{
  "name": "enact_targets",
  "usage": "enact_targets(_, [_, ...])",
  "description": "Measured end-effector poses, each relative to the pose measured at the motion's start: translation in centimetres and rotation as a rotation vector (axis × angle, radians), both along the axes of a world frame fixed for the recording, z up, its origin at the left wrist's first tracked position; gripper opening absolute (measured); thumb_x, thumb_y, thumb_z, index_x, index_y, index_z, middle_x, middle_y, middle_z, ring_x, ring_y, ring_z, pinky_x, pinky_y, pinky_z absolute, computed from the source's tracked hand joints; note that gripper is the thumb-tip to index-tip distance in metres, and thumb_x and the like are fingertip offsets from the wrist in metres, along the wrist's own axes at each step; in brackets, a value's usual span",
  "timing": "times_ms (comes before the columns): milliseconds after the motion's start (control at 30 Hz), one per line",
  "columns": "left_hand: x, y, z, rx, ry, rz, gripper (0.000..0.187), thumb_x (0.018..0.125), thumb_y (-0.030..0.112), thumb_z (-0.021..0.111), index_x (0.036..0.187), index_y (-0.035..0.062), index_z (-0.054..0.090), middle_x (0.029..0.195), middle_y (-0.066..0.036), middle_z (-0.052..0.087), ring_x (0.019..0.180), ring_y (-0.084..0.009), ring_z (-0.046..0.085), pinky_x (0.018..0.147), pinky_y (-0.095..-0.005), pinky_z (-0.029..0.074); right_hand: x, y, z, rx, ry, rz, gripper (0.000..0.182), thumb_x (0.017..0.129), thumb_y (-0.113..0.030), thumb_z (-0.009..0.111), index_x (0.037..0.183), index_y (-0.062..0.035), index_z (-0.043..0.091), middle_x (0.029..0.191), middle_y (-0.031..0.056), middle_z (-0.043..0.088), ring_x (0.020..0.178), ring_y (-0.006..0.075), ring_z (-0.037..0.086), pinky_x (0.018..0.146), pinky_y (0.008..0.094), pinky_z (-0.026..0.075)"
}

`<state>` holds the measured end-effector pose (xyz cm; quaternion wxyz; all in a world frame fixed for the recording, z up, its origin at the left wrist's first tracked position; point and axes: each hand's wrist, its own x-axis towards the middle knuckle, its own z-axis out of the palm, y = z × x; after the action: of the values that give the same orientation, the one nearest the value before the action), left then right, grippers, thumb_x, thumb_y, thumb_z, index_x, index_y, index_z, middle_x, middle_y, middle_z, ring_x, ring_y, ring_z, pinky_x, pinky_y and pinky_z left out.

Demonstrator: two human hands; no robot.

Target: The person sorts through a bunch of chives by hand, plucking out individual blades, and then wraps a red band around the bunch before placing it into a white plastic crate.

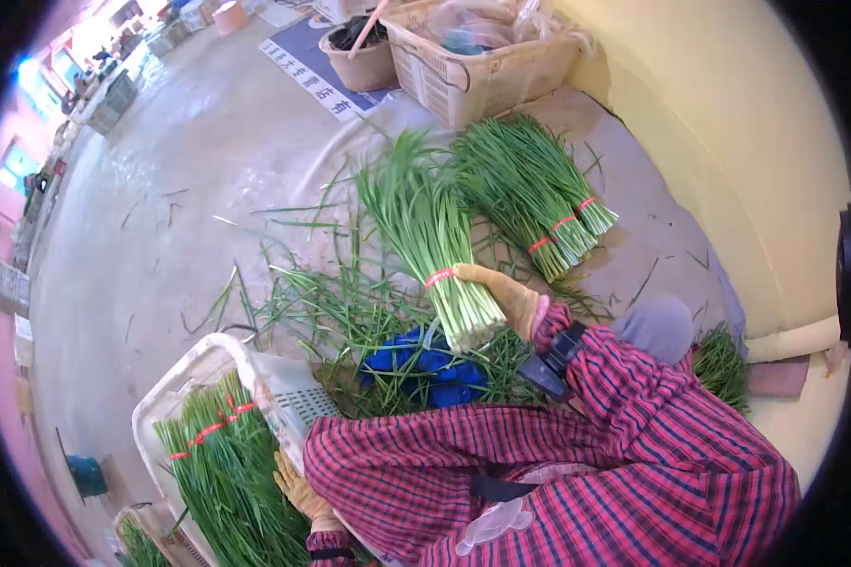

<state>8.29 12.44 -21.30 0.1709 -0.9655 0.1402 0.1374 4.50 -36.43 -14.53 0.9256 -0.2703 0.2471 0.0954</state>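
My right hand (507,296), in a tan glove, is closed around a bundle of garlic chives (421,213) by its red band, with the pale cut ends toward me. My left hand (300,489), also gloved, lies with fingers stretched out at the inner side of a white plastic basket (288,392). It is against the banded chive bundles (227,472) in that basket. Beyond my right hand, several red-banded chive bundles (529,189) lie side by side on the floor sheet.
Loose chive leaves (326,302) litter the floor around a crumpled blue cloth or bag (425,369). At the back stand a large crate (487,80) of plastic bags and a bucket (361,64). More chives (721,369) lie by the yellow wall (738,161) and pipe (792,340).
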Motion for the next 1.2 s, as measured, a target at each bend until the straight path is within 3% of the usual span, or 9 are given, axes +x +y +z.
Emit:
enact_targets(100, [-0.1, 2.0, -1.6, -0.063, -0.215, -0.157, 0.073, 0.093, 0.057, 0.040, 0.153, 0.0160, 0.030, 0.161, -0.006, 0.023, 0.150, -0.0230, 0.013, 0.120, -0.0451, 0.011, -3.8, 2.3, 4.8, -0.142, -0.013, 0.046, 0.040, 0.094, -0.035, 0.061, 0.114, -0.0002, 0.062, 0.096, 0.0124, 0.072, 0.079, 0.0202, 0.071, 0.071, 0.0340, 0.060])
enact_targets(200, [-0.1, -1.4, 5.9, -0.847, -0.095, 0.142, 0.075, 0.085, 0.029, 0.068, 0.148, 0.0052, 0.035, 0.147, -0.018, 0.042, 0.139, -0.0338, 0.036, 0.116, -0.0496, 0.021, -6.8, 3.4, 8.6, -0.485, -0.161, 0.111, 0.052, 0.087, -0.029, 0.071, 0.128, -0.0018, 0.056, 0.106, 0.0083, 0.069, 0.088, 0.0146, 0.067, 0.077, 0.0289, 0.055])
enact_targets(300, [-2.7, -4.8, 13.5, -1.299, -0.489, 0.131, 0.055, 0.089, 0.005, 0.061, 0.141, -0.0029, 0.043, 0.143, -0.020, 0.047, 0.134, -0.0327, 0.043, 0.113, -0.0431, 0.031, -9.9, 4.6, 12.4, -0.632, -0.244, 0.085, 0.075, 0.079, -0.022, 0.080, 0.141, -0.0020, 0.043, 0.122, 0.0079, 0.062, 0.108, 0.0140, 0.058, 0.094, 0.0319, 0.048])
enact_targets(433, [-6.5, -13.4, 22.9, -1.743, 0.297, 0.271, 0.058, 0.089, 0.004, 0.056, 0.144, -0.0034, 0.040, 0.139, -0.019, 0.051, 0.126, -0.0273, 0.052, 0.107, -0.0364, 0.039, -11.4, 7.5, 13.8, -1.029, -0.456, 0.092, 0.089, 0.077, -0.030, 0.082, 0.146, -0.0016, 0.035, 0.127, 0.0103, 0.059, 0.112, 0.0187, 0.057, 0.098, 0.0339, 0.046])
enact_targets(567, [-6.6, -19.5, 19.9, -2.076, 0.571, 0.284, 0.069, 0.090, 0.017, 0.062, 0.149, -0.0004, 0.032, 0.144, -0.015, 0.047, 0.132, -0.0268, 0.047, 0.109, -0.0401, 0.037, -13.7, 10.9, 15.3, -1.644, -0.522, 0.197, 0.099, 0.075, -0.038, 0.082, 0.150, -0.0011, 0.028, 0.122, 0.0179, 0.059, 0.111, 0.0302, 0.058, 0.099, 0.0390, 0.045])
enact_targets(767, [-8.5, -22.3, 19.1, -2.430, 0.903, 0.599, 0.054, 0.092, 0.020, 0.063, 0.140, 0.0027, 0.044, 0.134, -0.011, 0.055, 0.119, -0.0256, 0.056, 0.100, -0.0403, 0.047, -12.8, 11.2, 15.0, -1.491, -0.460, 0.047, 0.106, 0.076, -0.042, 0.080, 0.150, 0.0051, 0.020, 0.138, 0.0288, 0.043, 0.129, 0.0375, 0.046, 0.108, 0.0394, 0.038])
enact_targets(833, [-9.6, -24.2, 18.7, -2.255, 0.458, 0.495, 0.048, 0.093, 0.015, 0.061, 0.137, 0.0020, 0.047, 0.132, -0.011, 0.057, 0.116, -0.0251, 0.058, 0.097, -0.0394, 0.050, -11.3, 12.3, 16.5, -1.321, -0.534, -0.098, 0.105, 0.077, -0.037, 0.080, 0.150, 0.0050, 0.018, 0.144, 0.0299, 0.037, 0.134, 0.0367, 0.041, 0.112, 0.0389, 0.034])
enact_targets(1000, [-9.5, -23.4, 21.4, -2.353, 0.440, 0.577, 0.038, 0.092, 0.011, 0.057, 0.128, 0.0005, 0.055, 0.123, -0.011, 0.062, 0.108, -0.0246, 0.061, 0.095, -0.0394, 0.051, -9.8, 10.8, 16.1, -0.622, -0.385, -0.239, 0.060, 0.087, -0.019, 0.072, 0.137, 0.0009, 0.045, 0.112, 0.0069, 0.066, 0.100, 0.0141, 0.061, 0.090, 0.0299, 0.050])
enact_targets(1200, [-9.3, -22.6, 19.7, -2.296, 0.463, 0.686, 0.046, 0.094, 0.026, 0.055, 0.133, 0.0028, 0.051, 0.127, -0.010, 0.060, 0.112, -0.0259, 0.059, 0.098, -0.0405, 0.048, -11.1, 9.8, 15.1, -0.550, -0.177, -0.165, 0.042, 0.090, -0.020, 0.069, 0.124, -0.0005, 0.057, 0.111, 0.0068, 0.066, 0.096, 0.0136, 0.061, 0.086, 0.0300, 0.051])
